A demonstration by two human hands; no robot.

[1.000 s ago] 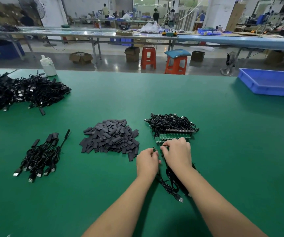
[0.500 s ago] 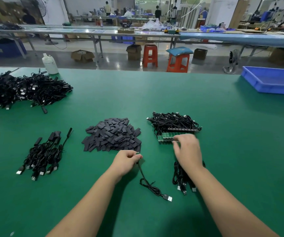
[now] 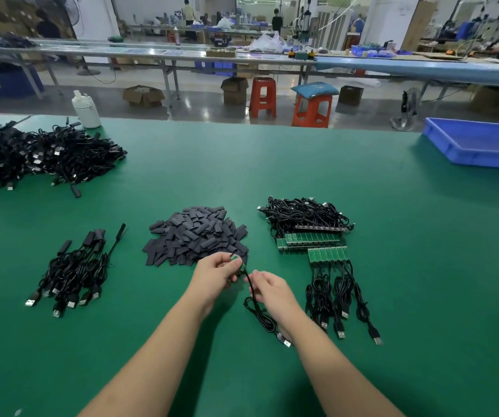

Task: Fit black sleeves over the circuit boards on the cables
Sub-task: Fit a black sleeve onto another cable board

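Two bare forearms come up from the near edge of the worktop, with no sleeve, cuff, glove or wristband on either. The left hand (image 3: 216, 273) and the right hand (image 3: 272, 291) wear no rings or watch. The fingernails look short and plain, though they show too small to judge finely.

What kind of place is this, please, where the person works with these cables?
Most likely an electronics assembly workshop in a factory. The long green worktable holds a pile of black sleeves, rows of green circuit boards on cables, and a heap of cables. Behind stand more long benches, red stools and cardboard boxes.
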